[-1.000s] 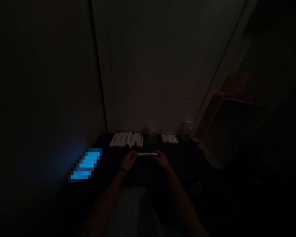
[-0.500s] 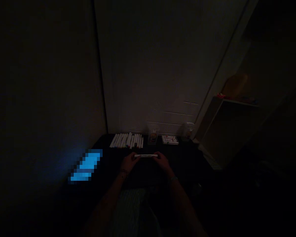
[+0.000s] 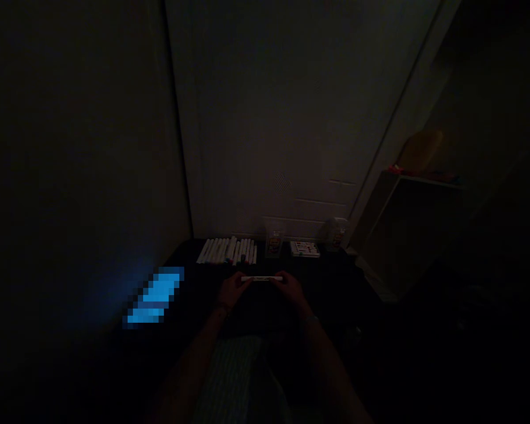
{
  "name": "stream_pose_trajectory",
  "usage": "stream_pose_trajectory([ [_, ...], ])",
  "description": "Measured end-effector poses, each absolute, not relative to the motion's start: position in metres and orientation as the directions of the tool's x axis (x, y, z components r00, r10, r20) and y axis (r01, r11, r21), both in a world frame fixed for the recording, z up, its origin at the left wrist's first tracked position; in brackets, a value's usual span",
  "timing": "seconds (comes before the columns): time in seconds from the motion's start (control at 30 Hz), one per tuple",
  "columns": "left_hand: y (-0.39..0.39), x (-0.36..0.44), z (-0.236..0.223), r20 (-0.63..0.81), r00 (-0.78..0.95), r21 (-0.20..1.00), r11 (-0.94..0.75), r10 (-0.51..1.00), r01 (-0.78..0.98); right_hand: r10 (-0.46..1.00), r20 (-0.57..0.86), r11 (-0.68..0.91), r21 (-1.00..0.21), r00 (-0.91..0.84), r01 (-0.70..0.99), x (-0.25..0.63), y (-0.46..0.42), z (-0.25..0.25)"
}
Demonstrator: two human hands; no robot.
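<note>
1 white marker [image 3: 261,278], 2 hands on it, lower ctr. of frame

Very dark view. The marker lies level, L–R across the lower ctr., over the black tabletop [image 3: 335,291]. Left hand [image 3: 234,288]: fingertips clamped on the marker's left end. Right hand [image 3: 290,289]: same grip, right end. Hands well apart, marker bridging the gap; 1 band [image 3: 224,308] shows on the left wrist.

Just above the hands, ctr.-left of frame: 1 row of white markers [image 3: 223,251], side by side, approx. a doz. (too dim for an exact count), w/ a few coloured ends at the bottom of the row. To its right, in order: 1 clear plastic case [image 3: 274,240], upright, w/ a coloured label; 1 flat white pack [image 3: 304,249], lying down, small dark & red marks on top; 1 more clear case, the far-right case [image 3: 337,234], also upright. So 2 clear cases, 1 pack between.

Lower left: 1 glowing blue screen [image 3: 154,296], pixelated, content unreadable. Right side: 1 cabinet [image 3: 375,206] w/ 1 orange-brown object [image 3: 423,150] on top, too dim to ID.
</note>
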State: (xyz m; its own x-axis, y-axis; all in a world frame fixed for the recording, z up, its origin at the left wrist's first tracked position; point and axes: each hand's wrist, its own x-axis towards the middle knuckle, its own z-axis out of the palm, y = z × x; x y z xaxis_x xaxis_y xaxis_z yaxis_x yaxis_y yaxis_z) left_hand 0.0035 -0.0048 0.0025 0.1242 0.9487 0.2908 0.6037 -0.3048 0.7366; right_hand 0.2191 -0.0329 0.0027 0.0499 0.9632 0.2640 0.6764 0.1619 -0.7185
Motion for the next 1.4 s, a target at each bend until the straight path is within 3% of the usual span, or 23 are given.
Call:
stream_pose_trajectory([
  [0.23, -0.010, 0.003, 0.012, 0.239, 0.171, 0.748, -0.294, 0.956, 0.595, 0.966, 0.251, 0.146, -0.711, 0.055, 0.688, 0.218, -0.036, 0.008],
  [0.73, -0.005, 0.003, 0.005, 0.284, 0.197, 0.738, -0.345, 0.938, 0.580, 0.947, 0.320, 0.212, -0.685, 0.026, 0.697, 0.218, -0.035, 0.005],
  [1.07, -0.002, 0.005, 0.000, 0.272, 0.168, 0.714, -0.316, 0.947, 0.624, 0.961, 0.276, 0.184, -0.698, 0.023, 0.692, 0.221, -0.028, -0.001],
  [1.23, -0.001, 0.000, 0.003, 0.197, 0.082, 0.778, -0.207, 0.977, 0.593, 0.956, 0.284, 0.176, -0.760, 0.077, 0.625, 0.222, -0.027, -0.001],
  [1.4, -0.004, 0.001, 0.007, 0.251, 0.132, 0.782, -0.281, 0.959, 0.556, 0.964, 0.258, 0.168, -0.770, 0.059, 0.616, 0.222, -0.030, 0.003],
])
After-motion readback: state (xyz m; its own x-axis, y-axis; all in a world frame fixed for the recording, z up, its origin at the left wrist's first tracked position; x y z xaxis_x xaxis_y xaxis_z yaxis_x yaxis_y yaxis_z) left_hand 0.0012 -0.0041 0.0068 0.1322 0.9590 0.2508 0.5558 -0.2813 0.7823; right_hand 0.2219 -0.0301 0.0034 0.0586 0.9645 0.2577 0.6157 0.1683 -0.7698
